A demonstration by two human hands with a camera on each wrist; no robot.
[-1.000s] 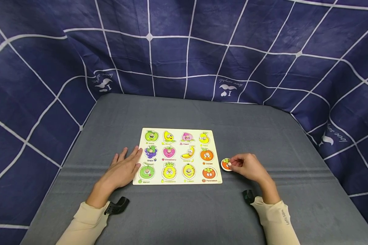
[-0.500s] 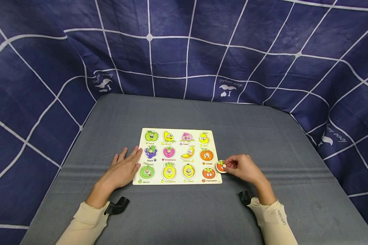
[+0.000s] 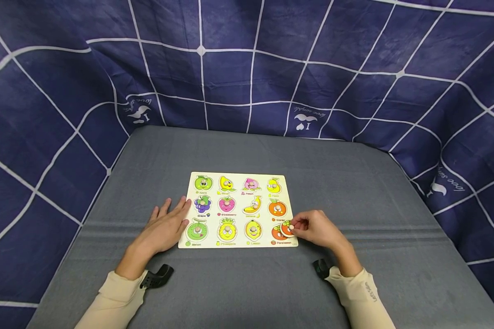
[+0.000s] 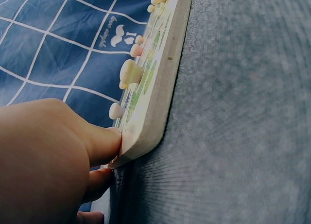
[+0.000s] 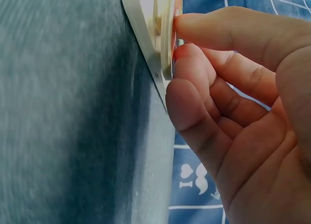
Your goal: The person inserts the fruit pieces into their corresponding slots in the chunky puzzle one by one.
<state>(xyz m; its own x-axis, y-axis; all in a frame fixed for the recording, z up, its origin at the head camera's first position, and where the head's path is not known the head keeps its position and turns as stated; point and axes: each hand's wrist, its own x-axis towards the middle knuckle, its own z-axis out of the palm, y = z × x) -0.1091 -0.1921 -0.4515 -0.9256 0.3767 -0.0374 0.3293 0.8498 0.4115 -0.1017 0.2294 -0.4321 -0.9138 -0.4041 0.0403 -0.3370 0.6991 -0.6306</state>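
Observation:
A pale wooden fruit puzzle board [image 3: 240, 233] lies on the grey table, its knobbed fruit pieces set in rows. My right hand [image 3: 319, 228] pinches the small knob of a round persimmon piece [image 3: 287, 228] between thumb and forefinger. That piece overlaps the printed persimmon picture [image 3: 276, 234] at the board's lower right corner. Seen from the right wrist, the piece [image 5: 167, 49] is edge-on, close over the board. My left hand [image 3: 164, 230] rests at the board's left edge with fingers extended. In the left wrist view its thumb [image 4: 107, 144] touches the board's corner.
Grey cloth covers the table [image 3: 238, 288] around the board. A dark blue curtain [image 3: 230, 73] with white grid lines closes off the back and both sides. Black straps [image 3: 158, 276] sit at both wrists.
My right hand has carried the persimmon piece leftward from beside the board to over its lower right corner. The left hand and the board have stayed in place.

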